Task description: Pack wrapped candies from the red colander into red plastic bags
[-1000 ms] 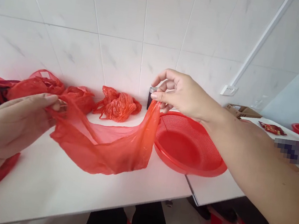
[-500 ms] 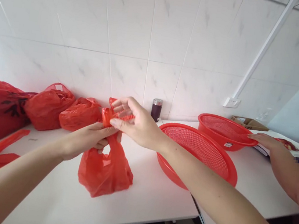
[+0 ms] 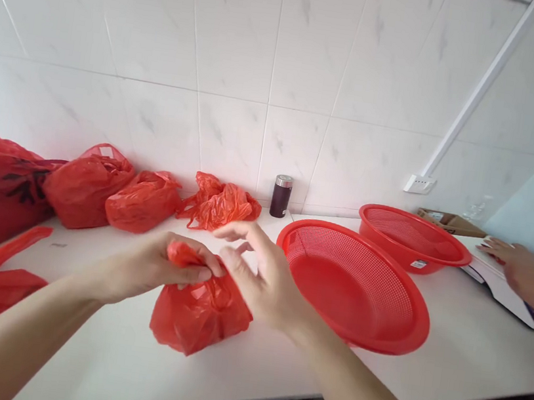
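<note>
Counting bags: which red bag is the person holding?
The small bunched one, gripped by the left hand; the others lie along the tiled wall or far left.

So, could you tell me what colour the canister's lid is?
The lid looks silver, in the head view.

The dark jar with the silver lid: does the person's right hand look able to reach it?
Probably yes. The right hand is open, and the dark silver-lidded jar stands beyond it. The red mesh colander and crumpled red plastic bag sit either side, leaving a gap.
</note>
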The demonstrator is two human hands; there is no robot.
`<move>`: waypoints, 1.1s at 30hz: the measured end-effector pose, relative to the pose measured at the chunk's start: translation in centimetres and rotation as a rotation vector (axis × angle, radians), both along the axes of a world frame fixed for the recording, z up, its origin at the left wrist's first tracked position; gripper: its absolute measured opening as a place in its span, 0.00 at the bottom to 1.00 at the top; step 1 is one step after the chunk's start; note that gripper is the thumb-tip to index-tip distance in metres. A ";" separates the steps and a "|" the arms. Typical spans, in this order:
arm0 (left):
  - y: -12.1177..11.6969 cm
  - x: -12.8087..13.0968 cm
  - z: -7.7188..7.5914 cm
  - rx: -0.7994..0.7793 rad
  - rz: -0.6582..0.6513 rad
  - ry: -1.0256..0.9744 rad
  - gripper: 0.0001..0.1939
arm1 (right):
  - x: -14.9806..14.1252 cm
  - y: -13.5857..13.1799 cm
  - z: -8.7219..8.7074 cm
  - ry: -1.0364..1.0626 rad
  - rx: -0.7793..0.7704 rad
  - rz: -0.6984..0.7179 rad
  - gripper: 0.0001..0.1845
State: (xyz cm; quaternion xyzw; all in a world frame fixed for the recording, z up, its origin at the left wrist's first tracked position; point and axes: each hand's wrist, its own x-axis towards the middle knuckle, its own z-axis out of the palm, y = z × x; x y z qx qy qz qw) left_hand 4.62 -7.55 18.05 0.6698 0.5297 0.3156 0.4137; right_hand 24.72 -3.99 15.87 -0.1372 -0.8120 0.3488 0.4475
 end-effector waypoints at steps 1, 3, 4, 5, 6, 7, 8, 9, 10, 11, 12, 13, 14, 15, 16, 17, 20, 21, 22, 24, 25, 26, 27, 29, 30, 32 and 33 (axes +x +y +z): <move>0.1 0.3 -0.3 0.009 0.023 0.067 0.05 | -0.5 0.9 -0.7 0.004 -0.101 -0.007 0.11; 0.3 0.7 -1.2 0.095 0.131 0.231 0.05 | -1.6 2.6 -2.2 -0.038 -0.277 0.005 0.15; 0.4 0.8 -1.8 0.220 0.222 0.330 0.07 | -2.1 3.1 -2.9 -0.060 -0.336 0.015 0.15; 0.6 0.8 -2.4 0.366 0.304 0.428 0.09 | -2.5 3.5 -3.5 -0.076 -0.383 0.032 0.16; 0.7 0.8 -3.1 0.505 0.366 0.503 0.11 | -2.8 3.8 -4.0 -0.086 -0.425 0.064 0.16; 0.9 0.8 -3.6 0.612 0.392 0.542 0.13 | -3.1 3.9 -4.4 -0.089 -0.466 0.118 0.16; 0.9 0.7 -4.0 0.680 0.384 0.537 0.14 | -3.2 3.9 -4.7 -0.085 -0.506 0.182 0.16; 1.0 0.7 -4.3 0.706 0.364 0.502 0.15 | -3.4 3.8 -4.9 -0.075 -0.541 0.239 0.15; 0.9 0.6 -4.5 0.701 0.343 0.459 0.16 | -3.4 3.7 -5.0 -0.056 -0.570 0.280 0.12; 0.9 0.5 -4.5 0.669 0.314 0.423 0.15 | -3.4 3.6 -5.1 -0.034 -0.592 0.304 0.10; 0.7 0.3 -4.6 0.617 0.282 0.391 0.14 | -3.3 3.5 -5.1 -0.020 -0.606 0.315 0.10; 0.4 0.1 -4.6 0.546 0.263 0.355 0.13 | -3.3 3.3 -5.1 -0.010 -0.612 0.305 0.12; 0.1 -0.3 -4.8 0.453 0.251 0.312 0.13 | -3.1 3.2 -5.2 -0.005 -0.609 0.278 0.13; -0.3 -0.8 -5.1 0.351 0.252 0.264 0.14 | -3.0 3.0 -5.3 0.000 -0.602 0.238 0.15; -0.9 -1.4 -5.6 0.266 0.277 0.218 0.16 | -2.9 3.0 -5.6 0.012 -0.600 0.190 0.17; -1.5 -2.3 -6.4 0.212 0.335 0.185 0.18 | -2.8 3.0 -6.0 0.036 -0.610 0.136 0.18; -3.6 -5.3 -9.8 0.235 0.591 0.189 0.24 | -2.8 3.9 -7.9 0.138 -0.719 -0.038 0.20; -4.4 -6.2 -11.1 0.254 0.663 0.188 0.26 | -3.0 4.4 -8.6 0.167 -0.761 -0.091 0.20; -5.0 -6.7 -12.1 0.244 0.709 0.156 0.26 | -3.2 5.0 -9.4 0.190 -0.790 -0.134 0.20; -5.9 -6.8 -13.6 0.204 0.811 0.099 0.25 | -4.1 5.9 -10.6 0.218 -0.776 -0.211 0.20; -6.1 -6.4 -14.0 0.195 0.851 0.083 0.25 | -4.6 6.1 -11.1 0.217 -0.737 -0.254 0.19; -6.0 -5.8 -14.2 0.208 0.879 0.083 0.24 | -5.1 6.2 -11.4 0.194 -0.684 -0.306 0.18; -5.8 -5.0 -14.2 0.242 0.890 0.090 0.23 | -5.7 6.0 -11.7 0.144 -0.620 -0.362 0.16; -4.5 -3.6 -14.2 0.337 0.878 0.101 0.21 | -6.9 5.3 -12.2 -0.012 -0.482 -0.451 0.15; -3.7 -3.0 -14.3 0.373 0.868 0.117 0.21 | -7.4 4.8 -12.5 -0.099 -0.412 -0.475 0.15; -1.7 -2.5 -14.9 0.387 0.862 0.181 0.21 | -8.3 4.1 -13.4 -0.250 -0.290 -0.503 0.16; -0.6 -2.4 -15.4 0.373 0.854 0.225 0.20 | -8.7 4.0 -13.9 -0.305 -0.252 -0.506 0.16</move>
